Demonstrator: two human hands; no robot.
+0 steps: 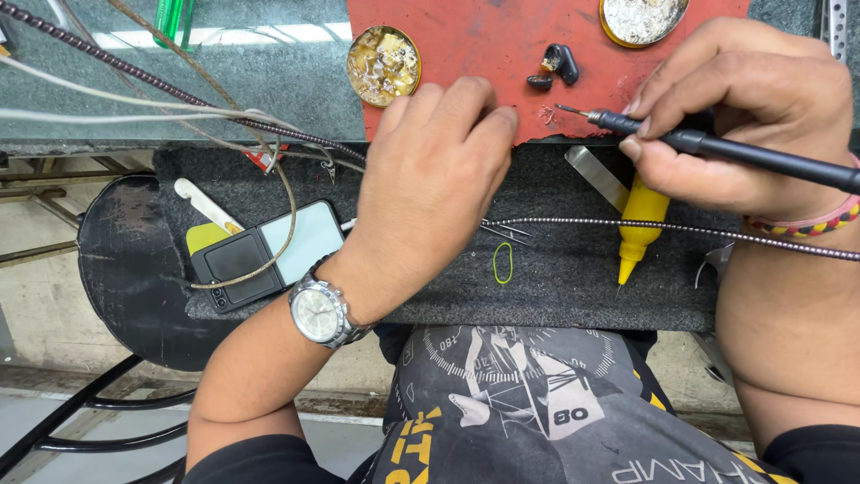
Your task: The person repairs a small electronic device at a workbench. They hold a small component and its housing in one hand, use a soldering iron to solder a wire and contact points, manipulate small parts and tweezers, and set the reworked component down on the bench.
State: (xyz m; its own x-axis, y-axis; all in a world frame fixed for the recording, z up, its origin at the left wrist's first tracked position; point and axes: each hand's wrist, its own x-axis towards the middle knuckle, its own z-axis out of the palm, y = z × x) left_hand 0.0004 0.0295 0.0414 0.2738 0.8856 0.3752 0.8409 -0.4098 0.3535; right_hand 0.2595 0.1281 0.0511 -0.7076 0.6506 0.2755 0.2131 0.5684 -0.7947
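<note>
The red mat [502, 45] lies on the counter [573, 278]. The left hand [439, 179] presses on its edge, fingers together and curled; what is under them is hidden. The right hand [743, 116] has its fingers clamped on the soldering iron [708, 143], tip just over the mat. The hot tip could burn the near left fingers if it slips. The small black earbud parts [555, 64] could get knocked away.

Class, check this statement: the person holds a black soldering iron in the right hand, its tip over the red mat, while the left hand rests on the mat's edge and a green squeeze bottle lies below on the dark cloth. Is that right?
One detail is wrong: the squeeze bottle is yellow, not green, as the head view shows. The rest stands: the right hand holds the black soldering iron with its tip over the red mat, the left hand rests on the mat's edge, and the bottle lies on the dark cloth.
</note>
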